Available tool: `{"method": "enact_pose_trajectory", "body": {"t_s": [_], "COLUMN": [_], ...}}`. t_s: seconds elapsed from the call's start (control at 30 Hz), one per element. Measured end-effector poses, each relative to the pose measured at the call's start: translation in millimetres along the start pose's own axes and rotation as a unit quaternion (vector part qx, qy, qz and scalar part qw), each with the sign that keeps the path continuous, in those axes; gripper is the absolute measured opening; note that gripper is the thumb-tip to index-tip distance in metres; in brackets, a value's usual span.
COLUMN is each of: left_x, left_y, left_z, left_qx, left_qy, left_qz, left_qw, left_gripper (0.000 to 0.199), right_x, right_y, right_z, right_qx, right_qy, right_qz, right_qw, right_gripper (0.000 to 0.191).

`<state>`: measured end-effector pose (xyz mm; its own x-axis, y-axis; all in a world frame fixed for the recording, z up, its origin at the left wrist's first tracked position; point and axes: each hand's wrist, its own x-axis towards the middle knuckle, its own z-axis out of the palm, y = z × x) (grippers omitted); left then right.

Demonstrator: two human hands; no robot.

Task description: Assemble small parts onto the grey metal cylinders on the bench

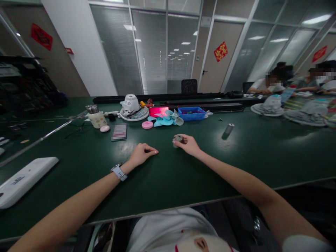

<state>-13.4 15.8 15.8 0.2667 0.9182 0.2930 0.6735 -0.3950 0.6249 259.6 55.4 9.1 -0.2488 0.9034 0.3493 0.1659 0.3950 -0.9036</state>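
Observation:
My right hand (189, 144) is closed around a small grey cylindrical part (179, 139), keeping it upright at the green tabletop; its exact kind does not show. To its left, my left hand (143, 153) rests low over the table, thumb and fingertips pinched together. Whatever may be between those fingertips is too small to make out. A metal cylinder (229, 128) stands on the table to the right, apart from both hands. Beyond my hands are blue fan blades (165, 120), a round pink lid or disc (147, 125) and a white fan part (130, 103) with a round grille (141, 114).
A blue basket (192, 113) holds small items behind my right hand. On the left are a patterned jar (96, 117), a blurred card or packet (119, 132) and a long white device (27, 180). Co-workers (270, 82) sit at the far right near more fan parts (267, 106).

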Motion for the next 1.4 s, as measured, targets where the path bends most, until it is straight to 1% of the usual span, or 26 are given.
{"method": "enact_pose_trajectory", "body": {"t_s": [0.07,0.13,0.2,0.23,0.3,0.4,0.47,0.53,0.6,0.63,0.67,0.7,0.73,0.77,0.8,0.83,0.9,0.93,0.97,1.03,1.1,1.17,1.23,1.27,1.33,1.4], "left_x": [-2.4,-2.7,-2.1,-1.9,-2.2,-3.7,-4.6,-4.7,-4.1,-3.6,-3.2,-2.8,-2.4,-2.2,-2.0,-1.9,-1.8,-1.8,-1.7,-1.6,-1.5,-1.6,-1.8,-2.0,-2.2,-2.2], "left_y": [-8.8,-10.7,-8.4,-6.7,-3.4,-0.4,0.4,0.5,-0.4,-1.4,-2.6,-4.1,-5.7,-7.2,-8.5,-9.6,-10.7,-10.8,-10.7,-10.2,-9.8,-9.7,-9.6,-9.4,-8.9,-8.0], "left_z": [2.2,3.4,3.6,3.5,3.5,4.2,4.8,5.3,5.9,6.3,6.8,7.3,8.0,8.6,9.3,9.9,10.8,11.1,11.2,11.2,10.9,10.4,9.8,9.5,9.2,9.0], "left_qx": [0.004,0.012,0.016,0.012,-0.005,-0.027,-0.038,-0.056,-0.074,-0.081,-0.085,-0.088,-0.091,-0.095,-0.097,-0.1,-0.105,-0.109,-0.112,-0.115,-0.11,-0.102,-0.096,-0.095,-0.092,-0.088], "left_qy": [-0.023,-0.027,-0.024,-0.021,-0.001,0.047,0.069,0.088,0.111,0.121,0.127,0.13,0.131,0.132,0.133,0.135,0.135,0.134,0.13,0.121,0.114,0.11,0.107,0.106,0.105,0.103], "left_qz": [0.005,0.002,-0.011,-0.021,-0.044,-0.071,-0.076,-0.081,-0.09,-0.095,-0.098,-0.1,-0.1,-0.099,-0.097,-0.096,-0.091,-0.088,-0.087,-0.088,-0.091,-0.092,-0.094,-0.095,-0.096,-0.097], "left_qw": [1.0,1.0,1.0,1.0,0.999,0.996,0.994,0.991,0.987,0.985,0.983,0.983,0.982,0.982,0.982,0.981,0.981,0.981,0.981,0.982,0.983,0.984,0.985,0.985,0.986,0.986], "left_gripper": [0.026,0.029,0.035,0.039,0.046,0.048,0.047,0.045,0.043,0.043,0.043,0.042,0.042,0.042,0.041,0.041,0.039,0.038,0.037,0.037,0.037,0.038,0.039,0.039,0.039,0.039], "right_x": [21.2,38.8,47.8,49.0,46.8,40.0,37.1,35.8,34.1,32.1,29.1,24.7,19.0,12.3,5.2,-1.7,-13.2,-17.1,-19.7,-21.9,-21.1,-17.4,-9.6,-4.2,8.9,21.7], "right_y": [15.9,32.6,48.3,55.5,68.4,81.6,82.9,75.3,58.2,46.8,34.4,21.9,9.8,-1.0,-10.2,-17.5,-26.2,-27.9,-28.2,-26.1,-22.7,-19.7,-17.1,-15.7,-11.8,-6.2], "right_z": [-43.0,-91.3,-134.5,-151.7,-176.1,-191.6,-191.9,-183.0,-160.1,-142.1,-120.0,-94.4,-66.7,-38.4,-11.2,13.2,49.6,60.8,67.8,71.7,66.9,55.6,35.1,20.2,-18.8,-65.5], "right_qx": [-0.037,-0.126,-0.202,-0.231,-0.269,-0.303,-0.313,-0.333,-0.376,-0.4,-0.421,-0.429,-0.427,-0.416,-0.398,-0.382,-0.351,-0.34,-0.331,-0.314,-0.299,-0.295,-0.31,-0.326,-0.37,-0.422], "right_qy": [0.126,0.247,0.324,0.347,0.367,0.356,0.338,0.346,0.371,0.37,0.349,0.298,0.215,0.109,-0.003,-0.103,-0.208,-0.235,-0.247,-0.244,-0.225,-0.201,-0.154,-0.113,0.005,0.142], "right_qz": [0.006,0.004,0.029,0.049,0.094,0.144,0.17,0.175,0.126,0.078,0.017,-0.047,-0.106,-0.159,-0.202,-0.229,-0.245,-0.242,-0.236,-0.218,-0.202,-0.192,-0.189,-0.187,-0.17,-0.131], "right_qw": [0.991,0.961,0.924,0.908,0.885,0.872,0.871,0.86,0.84,0.835,0.837,0.852,0.872,0.889,0.895,0.889,0.879,0.878,0.88,0.891,0.905,0.914,0.919,0.92,0.913,0.886], "right_gripper": [0.045,0.043,0.042,0.04,0.037,0.038,0.043,0.059,0.079,0.083,0.082,0.075,0.068,0.061,0.058,0.056,0.049,0.045,0.041,0.034,0.03,0.03,0.029,0.028,0.027,0.028]}}
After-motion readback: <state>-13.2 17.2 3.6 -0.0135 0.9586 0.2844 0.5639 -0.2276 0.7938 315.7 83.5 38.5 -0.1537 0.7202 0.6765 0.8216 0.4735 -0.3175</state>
